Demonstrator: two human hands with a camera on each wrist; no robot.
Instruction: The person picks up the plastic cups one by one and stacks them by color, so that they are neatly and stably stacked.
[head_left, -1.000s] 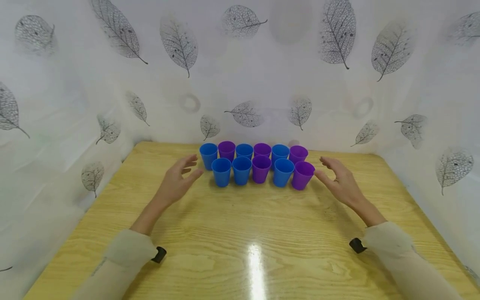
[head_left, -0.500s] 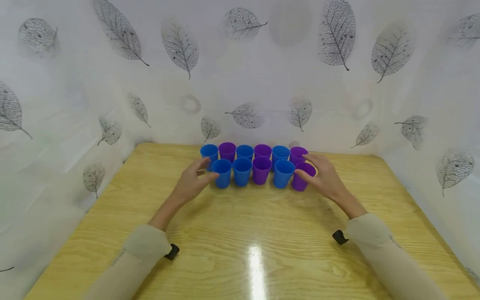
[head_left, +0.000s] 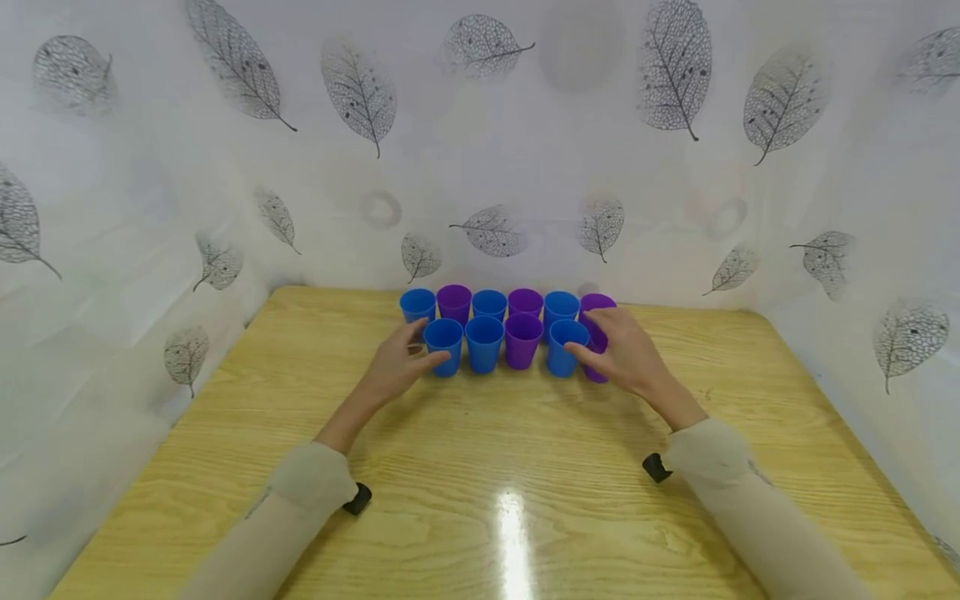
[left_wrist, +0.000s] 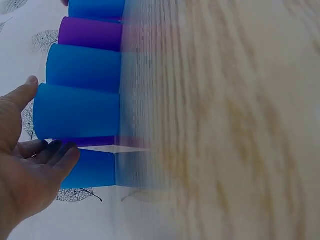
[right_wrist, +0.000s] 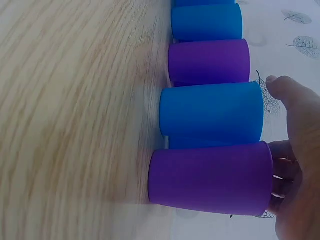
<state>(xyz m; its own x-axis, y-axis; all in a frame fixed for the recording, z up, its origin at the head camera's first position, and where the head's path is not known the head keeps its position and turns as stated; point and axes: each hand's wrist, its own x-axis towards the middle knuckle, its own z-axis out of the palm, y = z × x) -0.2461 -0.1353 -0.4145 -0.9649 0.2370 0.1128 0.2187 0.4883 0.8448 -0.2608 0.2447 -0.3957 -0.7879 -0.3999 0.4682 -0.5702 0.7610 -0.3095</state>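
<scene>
Two rows of upright plastic cups, blue and purple, stand close together on the wooden table. My left hand [head_left: 395, 365] is at the left end of the front row, its thumb and fingers spread around the side of a blue cup [head_left: 442, 354]. In the left wrist view the thumb is right at that cup's rim. My right hand [head_left: 630, 354] reaches over the purple cup [right_wrist: 210, 177] at the right end, partly hiding it in the head view. Its thumb points toward the rim of the adjoining blue cup [right_wrist: 210, 112], with the fingers extended behind the purple one.
Behind is the back row, from a blue cup [head_left: 417, 304] on the left to a purple cup [head_left: 597, 302] on the right. A pale curtain [head_left: 495, 125] printed with leaves surrounds the wooden table [head_left: 465, 467] at the back and both sides.
Both hands have moved inward from beside the cups, the left one rightward to the front blue cup, the right one leftward over the end purple cup. The cups have stayed in place.
</scene>
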